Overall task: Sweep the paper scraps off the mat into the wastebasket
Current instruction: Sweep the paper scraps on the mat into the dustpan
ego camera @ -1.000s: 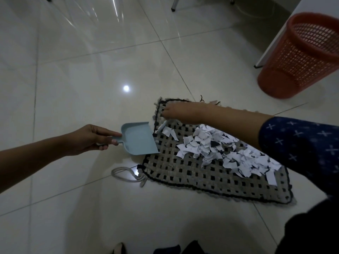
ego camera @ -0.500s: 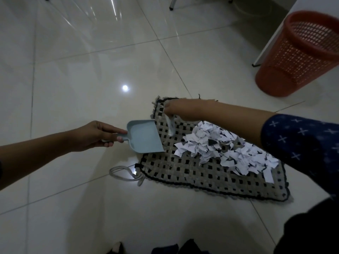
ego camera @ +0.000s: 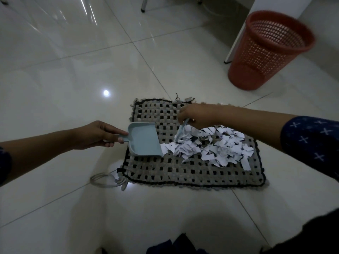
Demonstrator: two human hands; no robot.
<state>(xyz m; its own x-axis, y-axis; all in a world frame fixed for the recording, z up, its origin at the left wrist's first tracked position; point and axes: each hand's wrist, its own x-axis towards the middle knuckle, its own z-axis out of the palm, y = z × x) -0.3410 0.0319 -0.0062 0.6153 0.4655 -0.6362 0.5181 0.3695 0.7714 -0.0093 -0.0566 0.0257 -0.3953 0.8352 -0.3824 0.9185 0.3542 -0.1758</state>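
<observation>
A grey-and-black woven mat (ego camera: pixel 183 173) lies on the tiled floor. A pile of white paper scraps (ego camera: pixel 211 147) covers its right half. My left hand (ego camera: pixel 99 134) grips the handle of a light blue dustpan (ego camera: pixel 145 142), whose open lip rests on the mat against the left edge of the scraps. My right hand (ego camera: pixel 194 114) holds a small light blue brush (ego camera: pixel 180 132), its bristles down in the scraps just right of the dustpan. A red mesh wastebasket (ego camera: pixel 267 50) stands at the far right, beyond the mat.
A loop of pale cord (ego camera: pixel 106 180) lies on the floor at the mat's near left corner. A white panel edge (ego camera: pixel 236 41) stands behind the wastebasket. Chair legs (ego camera: pixel 143 4) show at the top. Dark clothing fills the bottom right corner.
The dustpan has moved right onto the mat, up to the scraps. My right hand with the brush has shifted right, from the mat's far left corner into the pile's left edge.
</observation>
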